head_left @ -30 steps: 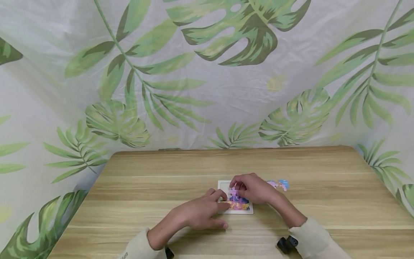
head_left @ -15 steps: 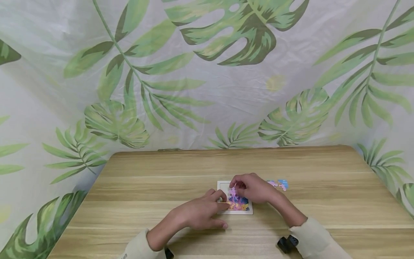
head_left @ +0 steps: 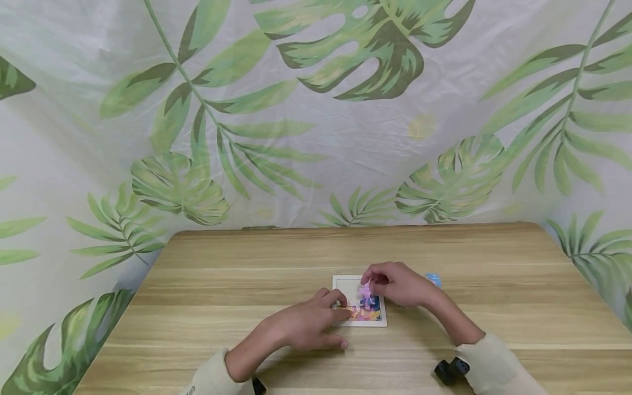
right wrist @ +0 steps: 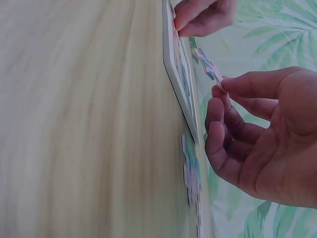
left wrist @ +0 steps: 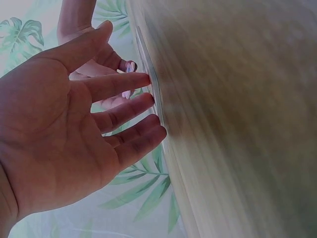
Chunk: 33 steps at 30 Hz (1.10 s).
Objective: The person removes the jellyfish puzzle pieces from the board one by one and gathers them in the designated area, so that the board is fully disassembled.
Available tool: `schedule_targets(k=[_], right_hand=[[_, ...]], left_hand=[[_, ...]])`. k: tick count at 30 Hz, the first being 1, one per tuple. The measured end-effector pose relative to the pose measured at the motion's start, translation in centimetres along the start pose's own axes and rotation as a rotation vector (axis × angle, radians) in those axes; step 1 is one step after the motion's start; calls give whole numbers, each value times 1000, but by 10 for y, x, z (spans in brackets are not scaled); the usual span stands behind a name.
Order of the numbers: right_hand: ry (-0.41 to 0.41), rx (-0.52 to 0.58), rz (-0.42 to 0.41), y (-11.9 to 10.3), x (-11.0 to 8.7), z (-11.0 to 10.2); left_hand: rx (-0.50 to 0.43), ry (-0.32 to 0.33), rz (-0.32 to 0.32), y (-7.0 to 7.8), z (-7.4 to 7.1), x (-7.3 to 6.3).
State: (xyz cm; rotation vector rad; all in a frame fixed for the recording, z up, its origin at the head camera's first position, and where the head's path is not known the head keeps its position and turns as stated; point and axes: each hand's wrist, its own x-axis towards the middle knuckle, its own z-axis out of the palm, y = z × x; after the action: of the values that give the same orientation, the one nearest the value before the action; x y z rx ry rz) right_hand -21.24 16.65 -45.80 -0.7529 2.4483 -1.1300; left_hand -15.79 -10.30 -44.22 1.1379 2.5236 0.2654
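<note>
My right hand [head_left: 402, 285] pinches a pink and purple jigsaw piece [right wrist: 210, 67] between thumb and index finger. In the right wrist view the piece is tilted and stands off the puzzle board [right wrist: 173, 69]. Seen from the head, the piece overlaps the right part of the white-rimmed board [head_left: 348, 287]. My left hand [head_left: 311, 323] has its fingertips on the board's left side, fingers fairly straight and thumb spread toward me. Yellow, pink and blue fitted pieces [head_left: 372, 315] fill the board's near part; its upper left is bare backing. Left fingers hide part of the picture.
Loose jigsaw pieces [right wrist: 190, 171] lie on the wooden table [head_left: 247, 263] just right of the board, one blue piece [head_left: 433, 279] showing past my right hand. A leaf-print cloth [head_left: 365, 164] hangs behind the table's far edge.
My right hand has moved right and pulled the pink and purple jigsaw piece along, uncovering bare board on its left. It now covers more of the loose pieces. The left hand stays put.
</note>
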Motion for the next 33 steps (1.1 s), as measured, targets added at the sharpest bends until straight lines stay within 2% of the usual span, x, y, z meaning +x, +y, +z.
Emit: schedule_targets(k=[11,22,33], right_hand=[[27,-20,7,12,-20,-20],[26,37,31,20,-38,-29],[65,-37,34,34,-58,-40]], left_hand=[[-16,7,-6,0,0,-2],[-16,-4,-1,1,-1,-4],[7,-8,-11,2,-2,-4]])
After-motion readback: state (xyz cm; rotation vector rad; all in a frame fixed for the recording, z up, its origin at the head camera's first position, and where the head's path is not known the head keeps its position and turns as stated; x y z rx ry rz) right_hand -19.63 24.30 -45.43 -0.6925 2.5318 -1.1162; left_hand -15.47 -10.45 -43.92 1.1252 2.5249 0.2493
